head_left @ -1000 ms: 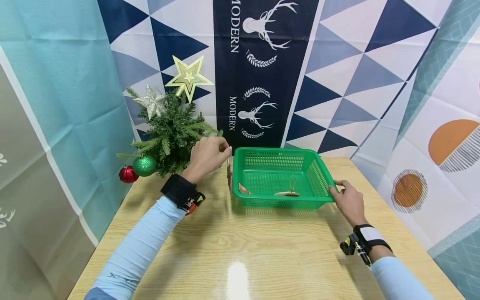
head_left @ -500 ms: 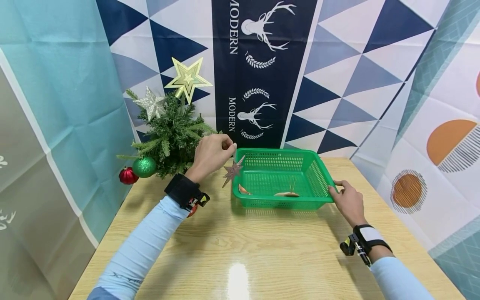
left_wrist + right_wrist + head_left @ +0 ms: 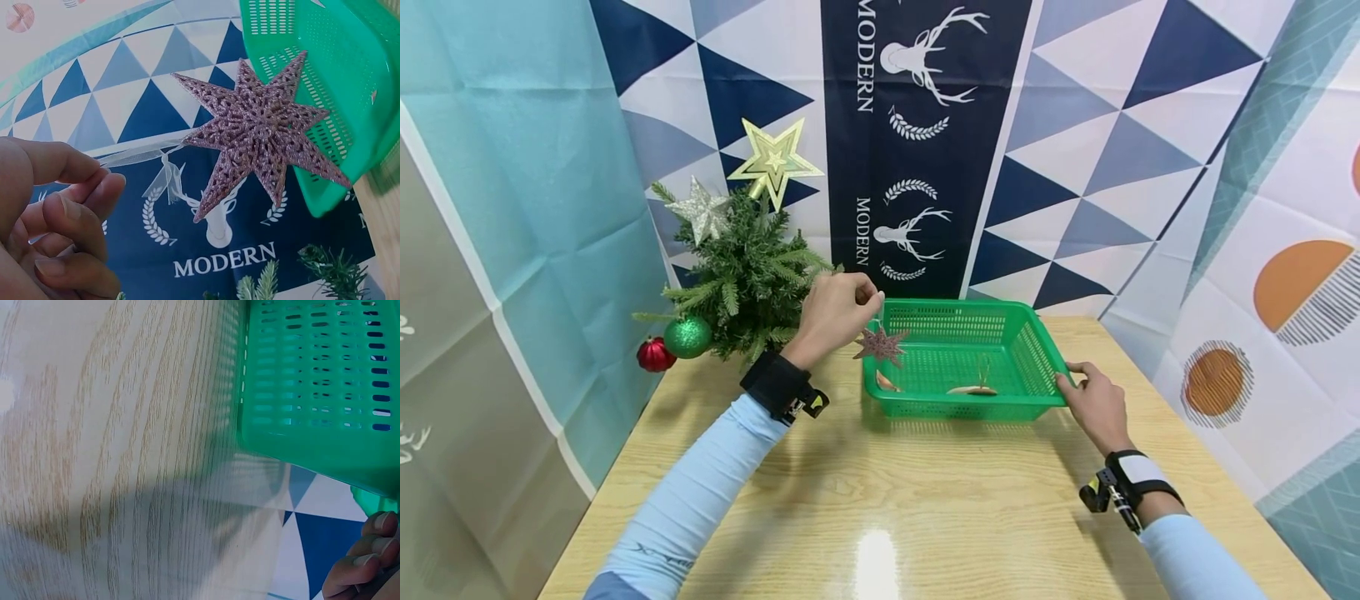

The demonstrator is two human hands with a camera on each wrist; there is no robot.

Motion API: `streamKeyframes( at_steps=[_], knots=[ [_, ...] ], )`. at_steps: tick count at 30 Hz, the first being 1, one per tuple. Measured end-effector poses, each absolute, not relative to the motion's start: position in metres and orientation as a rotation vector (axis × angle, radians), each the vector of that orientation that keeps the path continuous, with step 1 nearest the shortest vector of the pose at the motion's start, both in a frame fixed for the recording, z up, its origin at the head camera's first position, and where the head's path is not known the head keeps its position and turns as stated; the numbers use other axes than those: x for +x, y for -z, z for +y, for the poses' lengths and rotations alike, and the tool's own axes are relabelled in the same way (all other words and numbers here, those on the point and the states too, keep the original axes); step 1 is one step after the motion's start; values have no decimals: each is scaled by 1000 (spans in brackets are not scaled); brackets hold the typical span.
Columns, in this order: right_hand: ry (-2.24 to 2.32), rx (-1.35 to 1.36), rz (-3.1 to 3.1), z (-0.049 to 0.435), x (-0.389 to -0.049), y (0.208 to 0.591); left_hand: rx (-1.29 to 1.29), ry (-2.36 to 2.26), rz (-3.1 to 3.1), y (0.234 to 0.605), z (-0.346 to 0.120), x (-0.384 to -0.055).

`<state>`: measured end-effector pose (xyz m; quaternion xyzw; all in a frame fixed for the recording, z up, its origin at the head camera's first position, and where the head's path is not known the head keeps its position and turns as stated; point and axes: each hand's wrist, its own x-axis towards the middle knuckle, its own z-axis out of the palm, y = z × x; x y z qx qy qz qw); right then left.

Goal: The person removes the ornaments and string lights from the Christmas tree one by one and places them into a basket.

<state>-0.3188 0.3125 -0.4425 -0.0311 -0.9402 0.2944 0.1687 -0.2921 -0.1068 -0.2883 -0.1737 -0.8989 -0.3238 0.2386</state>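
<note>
In the head view, dangles a pink star [image 3: 882, 344] from the left hand [image 3: 837, 315] at the left end of the basket [image 3: 955, 401], right of the tree [image 3: 748, 292]. Grips the basket's right front corner with the right hand [image 3: 1097, 403]. In the left wrist view, pinches the star's white ribbon [image 3: 136, 153]. In the right wrist view, curls the fingers [image 3: 347, 574] by the basket's rim.

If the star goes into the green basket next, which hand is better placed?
Probably the left hand: it pinches the ribbon of the star, which hangs near the left end of the green basket. The right hand grips the opposite end.
</note>
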Motion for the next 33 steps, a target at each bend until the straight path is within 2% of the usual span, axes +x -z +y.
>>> streamKeyframes(
  at_steps=[33],
  knots=[
    [-850,-95,-2663,313,-321,443,-551,847,-2437,299,-79,-310]
  ],
)
